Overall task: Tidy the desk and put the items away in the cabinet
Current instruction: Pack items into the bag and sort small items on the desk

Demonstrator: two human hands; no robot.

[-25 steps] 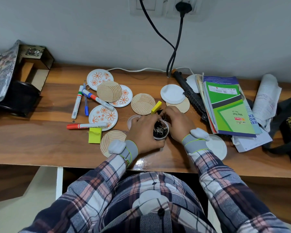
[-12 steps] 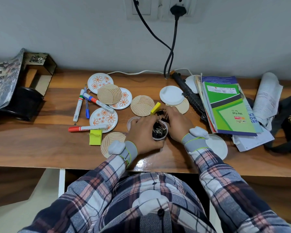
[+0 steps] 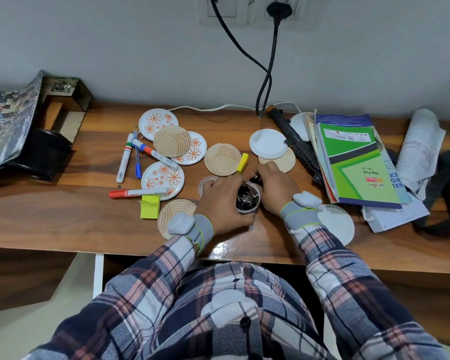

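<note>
The left hand (image 3: 221, 201) curls round a small clear round plastic tub (image 3: 247, 203) full of metal clips, near the front edge of the wooden desk (image 3: 63, 216). The right hand (image 3: 276, 188), knuckles arched, pinches 1 black binder clip (image 3: 256, 178) at the tub's far rim.

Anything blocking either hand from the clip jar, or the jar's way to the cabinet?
Nothing between: the left hand grips the clip jar, and the right hand pinches a binder clip at its far rim. The cabinet is out of view, so that path cannot be judged.
</note>
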